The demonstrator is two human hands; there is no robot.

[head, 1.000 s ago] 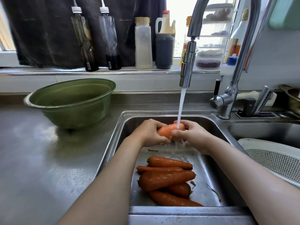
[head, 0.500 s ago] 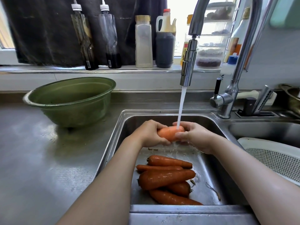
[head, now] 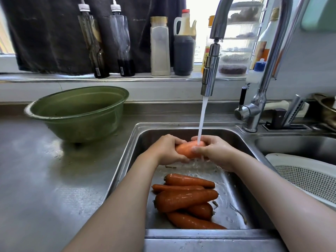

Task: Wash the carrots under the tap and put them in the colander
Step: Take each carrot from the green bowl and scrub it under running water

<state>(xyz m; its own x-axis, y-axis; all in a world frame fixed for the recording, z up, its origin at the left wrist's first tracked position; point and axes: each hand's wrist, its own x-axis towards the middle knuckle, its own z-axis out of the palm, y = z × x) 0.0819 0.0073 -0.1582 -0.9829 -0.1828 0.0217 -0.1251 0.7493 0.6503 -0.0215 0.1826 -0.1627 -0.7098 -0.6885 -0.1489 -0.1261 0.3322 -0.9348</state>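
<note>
Orange carrot (head: 184, 151), long axis left-right

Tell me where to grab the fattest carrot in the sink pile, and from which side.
Grip the fattest carrot around its thick left half, coming down from above. It lies crosswise on top of the other carrots with its upper side bare, and they crowd it behind and in front. The tapered right end would likely slip.
</note>
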